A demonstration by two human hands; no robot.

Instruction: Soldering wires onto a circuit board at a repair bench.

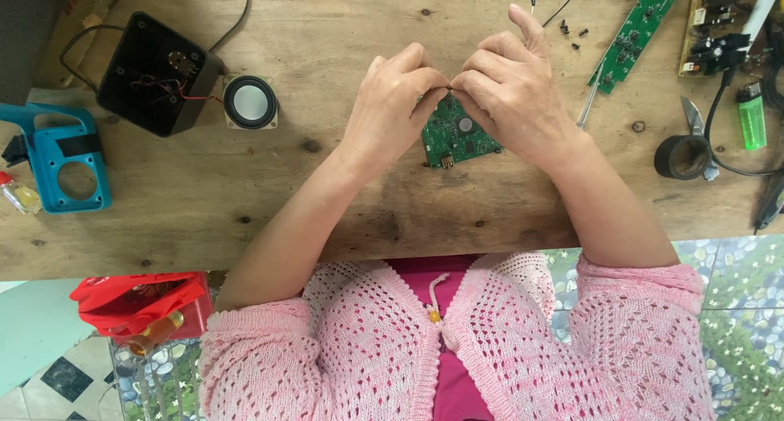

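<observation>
A worn wooden tabletop (pixel 245 184) with dark knots fills the view; below its edge lies what looks like pebble-patterned flooring (pixel 735 290), under even daylight.

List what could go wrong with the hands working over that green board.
The left hand and right hand pinch something tiny above the green circuit board; it might slip and be lost on the wooden table. Loose black screws nearby could get brushed away by the right hand.
</observation>
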